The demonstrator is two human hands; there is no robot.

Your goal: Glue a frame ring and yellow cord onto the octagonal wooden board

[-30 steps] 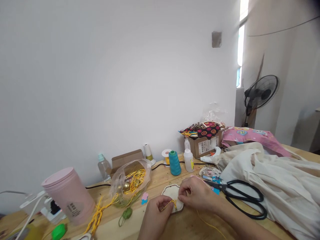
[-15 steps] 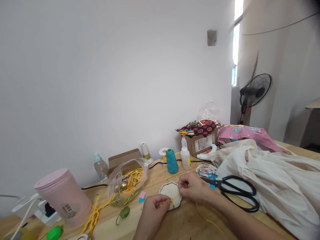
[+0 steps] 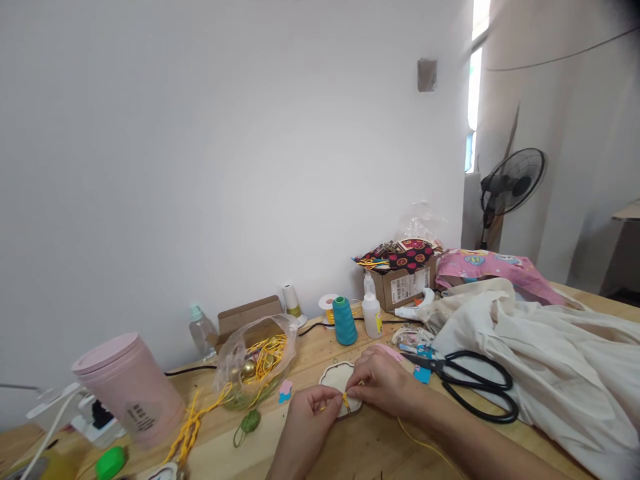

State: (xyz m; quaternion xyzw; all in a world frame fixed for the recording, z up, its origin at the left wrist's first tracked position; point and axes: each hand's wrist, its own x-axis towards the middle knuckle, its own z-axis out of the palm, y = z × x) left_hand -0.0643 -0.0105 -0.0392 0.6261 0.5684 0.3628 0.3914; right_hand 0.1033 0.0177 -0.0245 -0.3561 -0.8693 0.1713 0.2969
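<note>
A white scalloped piece with a dark edge [image 3: 336, 377] lies on the wooden table, partly covered by both hands. My left hand [image 3: 311, 417] pinches a yellow cord [image 3: 346, 401] at the piece's lower left. Close beside it, my right hand [image 3: 381, 381] has its fingertips closed on the same cord, over the piece's right side. The fingertips of both hands nearly touch. A length of yellow cord trails from under my right hand towards the bottom edge.
Black scissors [image 3: 480, 383] and white cloth [image 3: 540, 347] lie to the right. Behind the hands stand a teal thread cone [image 3: 345, 321] and a white bottle [image 3: 371, 316]. On the left are a bag of yellow cord [image 3: 270, 357], green yarn [image 3: 249, 424] and a pink canister [image 3: 131, 393].
My right hand has moved left and down, its fingertips coming to the yellow cord beside my left hand. A pink piece behind it has come into view.
</note>
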